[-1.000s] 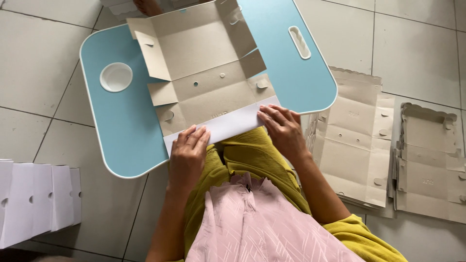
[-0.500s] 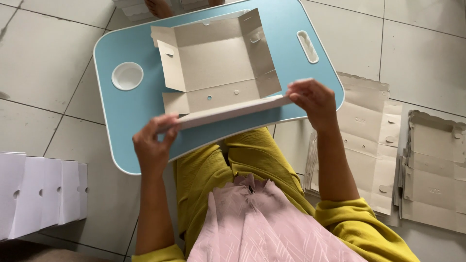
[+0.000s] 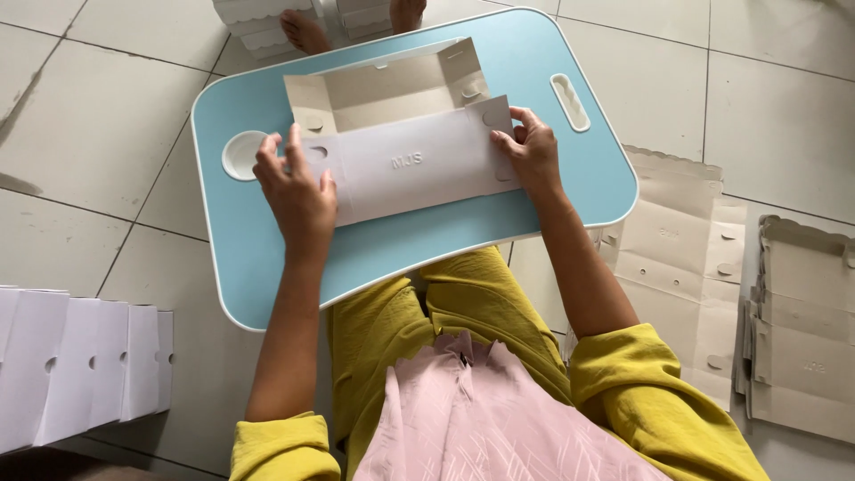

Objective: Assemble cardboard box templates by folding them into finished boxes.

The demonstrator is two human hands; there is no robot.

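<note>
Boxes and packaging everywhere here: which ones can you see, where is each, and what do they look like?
Half-folded carton: on the blue lap table, white outside, grey-brown inside, front flap pressed by left hand and right hand.
Flat carton blanks: on the floor to the right, grey-brown, scalloped edge.
Second blank pile: far right, grey-brown.
Finished white boxes: row at lower left, small round holes.
More white boxes: top edge, near feet.

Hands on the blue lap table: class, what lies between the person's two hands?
In the head view, the white cardboard box panel spans the stretch between the left hand and right hand; both hands press its ends, above the blue lap table.
</note>
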